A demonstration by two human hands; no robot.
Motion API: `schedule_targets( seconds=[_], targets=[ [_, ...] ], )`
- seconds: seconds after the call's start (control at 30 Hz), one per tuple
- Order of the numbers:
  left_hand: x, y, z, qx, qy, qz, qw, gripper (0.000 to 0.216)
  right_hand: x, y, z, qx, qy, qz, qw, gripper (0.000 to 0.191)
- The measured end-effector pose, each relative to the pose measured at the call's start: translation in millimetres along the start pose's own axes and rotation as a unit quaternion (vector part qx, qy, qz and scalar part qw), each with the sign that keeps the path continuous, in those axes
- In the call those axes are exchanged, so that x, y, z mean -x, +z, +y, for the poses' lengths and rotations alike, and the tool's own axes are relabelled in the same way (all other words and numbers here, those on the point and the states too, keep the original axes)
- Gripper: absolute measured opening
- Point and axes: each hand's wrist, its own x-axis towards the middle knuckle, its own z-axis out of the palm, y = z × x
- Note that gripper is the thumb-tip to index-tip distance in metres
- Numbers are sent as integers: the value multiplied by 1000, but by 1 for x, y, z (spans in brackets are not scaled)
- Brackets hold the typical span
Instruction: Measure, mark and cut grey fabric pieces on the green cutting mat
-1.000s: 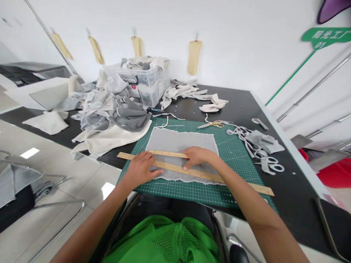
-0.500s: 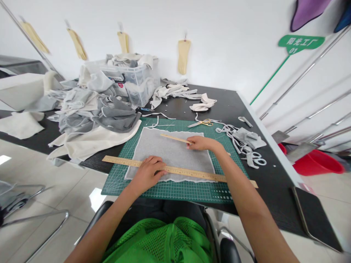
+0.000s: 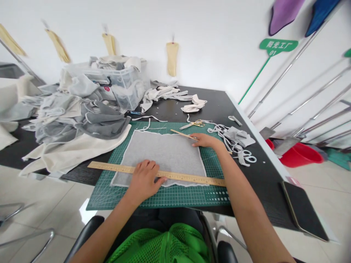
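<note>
A piece of grey cloth (image 3: 167,155) lies flat on a green cutting mat (image 3: 175,199). Across its near part runs a long wooden ruler (image 3: 186,177). My left hand (image 3: 144,181) rests on this ruler, fingers over it and thumb spread to the side. Near the cloth's far right corner, my right hand (image 3: 203,140) is closed on a shorter wooden ruler (image 3: 181,133), slanting over the far edge of the cloth. My right wrist hides part of it. Gold-handled scissors (image 3: 192,125) lie just beyond that hand.
White-handled scissors (image 3: 248,157) and cloth scraps (image 3: 238,137) lie at right, a phone (image 3: 304,210) nearer the edge. Heaped cloth (image 3: 101,118) and a clear plastic bin (image 3: 131,86) stand at left. More scraps (image 3: 167,93) lie at the back.
My right hand has moved the shorter ruler away from me and rightward, from over the cloth to its far edge. My left hand stays on the long ruler. The view has turned right.
</note>
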Motion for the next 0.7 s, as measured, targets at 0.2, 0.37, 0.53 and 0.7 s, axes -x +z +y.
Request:
schedule_targets(
  seconds=[0.2,0.37,0.53,0.7],
  targets=[
    [6,7,-2,-2,6,-3,1000,26,-2,3,6,-7,8,53,999,51],
    [12,9,-3,-17,-7,9,1000,30,-5,6,7,-11,18,65,998,49],
    [15,11,-6,16,10,7,1000,28,-5,7,3,-6,33,70,997,53],
    [12,7,-12,116,109,-57,986,25,-6,7,3,-4,32,72,997,52]
  ],
)
